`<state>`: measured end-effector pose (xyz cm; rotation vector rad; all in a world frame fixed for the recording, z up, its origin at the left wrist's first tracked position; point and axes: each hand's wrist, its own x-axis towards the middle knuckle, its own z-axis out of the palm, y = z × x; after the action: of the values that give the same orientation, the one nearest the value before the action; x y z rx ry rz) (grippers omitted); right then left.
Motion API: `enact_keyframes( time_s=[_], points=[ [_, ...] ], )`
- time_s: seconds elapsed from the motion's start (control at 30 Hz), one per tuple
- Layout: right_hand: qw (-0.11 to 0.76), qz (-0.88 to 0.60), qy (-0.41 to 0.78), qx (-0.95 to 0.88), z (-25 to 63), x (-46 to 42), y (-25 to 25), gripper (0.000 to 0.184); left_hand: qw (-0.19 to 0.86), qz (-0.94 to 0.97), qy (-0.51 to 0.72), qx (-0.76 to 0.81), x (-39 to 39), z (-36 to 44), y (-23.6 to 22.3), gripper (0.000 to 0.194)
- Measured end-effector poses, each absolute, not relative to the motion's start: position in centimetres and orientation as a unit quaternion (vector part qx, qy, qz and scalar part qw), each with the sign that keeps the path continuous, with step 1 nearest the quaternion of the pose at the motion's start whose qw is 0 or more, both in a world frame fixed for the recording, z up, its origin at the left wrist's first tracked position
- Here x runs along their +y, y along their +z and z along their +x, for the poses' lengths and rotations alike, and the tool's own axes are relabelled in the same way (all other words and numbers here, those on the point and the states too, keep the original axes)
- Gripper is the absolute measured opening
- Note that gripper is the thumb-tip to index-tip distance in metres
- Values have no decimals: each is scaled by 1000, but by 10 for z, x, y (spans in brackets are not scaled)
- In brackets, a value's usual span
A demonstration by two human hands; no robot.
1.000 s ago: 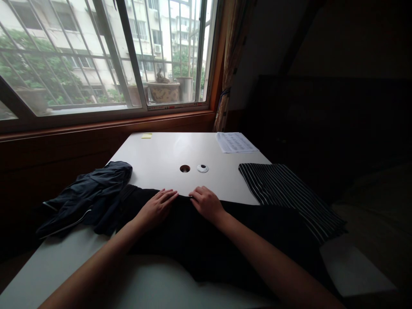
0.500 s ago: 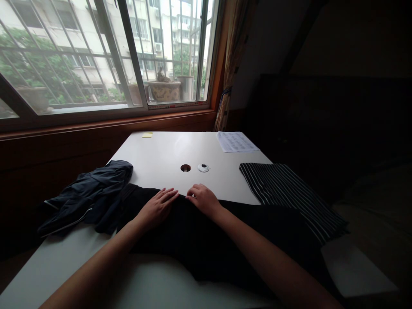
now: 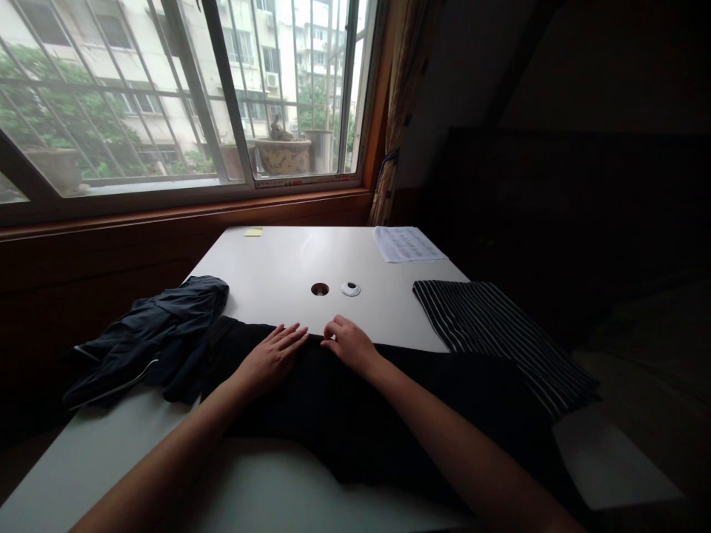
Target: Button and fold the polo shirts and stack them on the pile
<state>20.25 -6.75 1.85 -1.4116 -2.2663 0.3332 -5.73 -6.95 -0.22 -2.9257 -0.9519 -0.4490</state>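
My L hand [image 3: 272, 357] lies flat, fingers slightly spread, on black cloth garment [image 3: 333, 414] btwn L & R edges of white desk [image 3: 266, 263]; R hand [image 3: 352, 344] curled, can't tell if pinching.

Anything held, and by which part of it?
Left grip lies flat on the black garment near its far edge, not grasping. Right grip is curled at that edge; can't tell if it's pinching there.
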Motion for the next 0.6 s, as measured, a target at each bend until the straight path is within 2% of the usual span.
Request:
enact_keyframes(
  time_s=[0.47,0.6],
  points=[
    [258,-500,45,-826,222,-87,7,10,13,-939,-137,-315,-74,-56,4,64],
    [250,-487,21,-837,235,-103,11,22,18,-939,-135,-316,-75,-56,6,64]
  ],
)
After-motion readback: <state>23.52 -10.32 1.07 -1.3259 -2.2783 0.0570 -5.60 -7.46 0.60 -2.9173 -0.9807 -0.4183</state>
